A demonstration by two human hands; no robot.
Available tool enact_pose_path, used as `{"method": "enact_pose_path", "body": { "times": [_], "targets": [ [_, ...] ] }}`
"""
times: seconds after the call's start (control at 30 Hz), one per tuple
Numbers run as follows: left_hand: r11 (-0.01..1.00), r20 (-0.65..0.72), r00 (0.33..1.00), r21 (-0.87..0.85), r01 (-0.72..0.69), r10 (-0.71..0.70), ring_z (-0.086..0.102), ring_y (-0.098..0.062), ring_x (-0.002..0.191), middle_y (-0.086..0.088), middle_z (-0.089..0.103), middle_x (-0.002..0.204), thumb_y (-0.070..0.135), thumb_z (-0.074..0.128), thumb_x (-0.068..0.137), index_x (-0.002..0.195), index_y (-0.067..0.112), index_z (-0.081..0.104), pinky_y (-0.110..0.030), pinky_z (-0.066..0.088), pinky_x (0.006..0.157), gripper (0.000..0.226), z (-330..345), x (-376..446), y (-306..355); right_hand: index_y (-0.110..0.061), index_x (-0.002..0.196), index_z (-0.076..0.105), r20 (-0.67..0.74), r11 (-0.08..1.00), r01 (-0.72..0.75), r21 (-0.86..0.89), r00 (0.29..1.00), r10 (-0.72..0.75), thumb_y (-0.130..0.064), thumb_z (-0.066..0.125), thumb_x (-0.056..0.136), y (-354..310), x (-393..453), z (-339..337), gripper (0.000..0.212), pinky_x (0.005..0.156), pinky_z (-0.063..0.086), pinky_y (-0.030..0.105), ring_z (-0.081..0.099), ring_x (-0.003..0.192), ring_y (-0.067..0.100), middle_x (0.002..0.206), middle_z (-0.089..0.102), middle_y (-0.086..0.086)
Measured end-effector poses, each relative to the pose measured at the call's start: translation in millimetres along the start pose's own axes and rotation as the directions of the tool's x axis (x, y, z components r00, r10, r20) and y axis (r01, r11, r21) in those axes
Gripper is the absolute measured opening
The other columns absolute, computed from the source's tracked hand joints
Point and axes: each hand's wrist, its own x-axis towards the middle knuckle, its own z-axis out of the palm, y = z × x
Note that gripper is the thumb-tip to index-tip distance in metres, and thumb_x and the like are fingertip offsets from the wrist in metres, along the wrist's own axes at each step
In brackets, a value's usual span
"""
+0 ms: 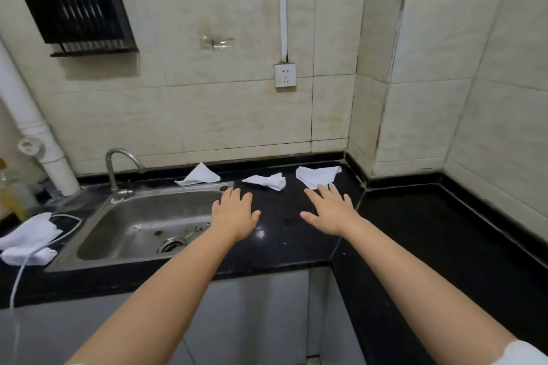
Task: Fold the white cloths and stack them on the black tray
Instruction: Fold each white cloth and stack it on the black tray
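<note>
Reaching over the black countertop (415,231), the left hand (234,216) and right hand (329,213) were spread flat, holding nothing. Three crumpled white cloths (268,181) lay along the far edge, the right one (317,176) just beyond the right fingertips (321,188). More cloths (28,238) lay left of the sink (142,225).

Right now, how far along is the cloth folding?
Barely started, it seems. Three white cloths lie crumpled along the back of the counter: left cloth, middle cloth, right cloth. Left hand and right hand are open, holding nothing. No folded stack or tray shows; more cloths lie beside the sink.
</note>
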Motion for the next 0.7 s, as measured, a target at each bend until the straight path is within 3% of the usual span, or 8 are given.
{"method": "enact_pose_path", "body": {
  "times": [0.27, 0.53, 0.7],
  "targets": [
    [0.994, 0.035, 0.994, -0.037, -0.101, 0.102, 0.013, -0.027, 0.144, -0.011, 0.021, 0.153, 0.04, 0.038, 0.096, 0.142, 0.014, 0.029, -0.045, 0.023, 0.114, 0.053, 57, 177, -49, -0.023, 0.146, 0.015, 0.054, 0.992, -0.118, -0.045, 0.991, 0.12, -0.047, 0.036, 0.094, 9, 177, 39, 0.061, 0.114, 0.013, 0.054, 0.003, 0.144, 0.031, 0.156, 0.012, 0.007],
    [0.991, 0.218, 0.968, -0.086, -0.106, 0.123, 0.019, -0.027, 0.141, -0.012, 0.025, 0.151, 0.038, 0.039, 0.096, 0.14, 0.014, 0.032, -0.043, 0.026, 0.112, 0.051, 136, 319, -113, -0.018, 0.145, 0.019, 0.207, 0.978, -0.207, -0.022, 0.956, 0.207, -0.043, 0.037, 0.095, -7, 334, 95, 0.058, 0.115, 0.017, 0.05, 0.007, 0.145, 0.029, 0.154, 0.019, 0.009],
    [0.979, 0.3, 0.94, -0.166, -0.116, 0.162, 0.014, -0.026, 0.143, -0.01, 0.02, 0.153, 0.038, 0.038, 0.097, 0.142, 0.015, 0.027, -0.044, 0.024, 0.113, 0.052, 181, 362, -130, -0.011, 0.133, 0.04, 0.163, 0.98, -0.198, 0.017, 0.968, 0.193, -0.035, 0.04, 0.095, -9, 410, 134, 0.045, 0.103, 0.038, 0.044, 0.038, 0.128, 0.028, 0.137, 0.045, 0.012]
  ]
}}
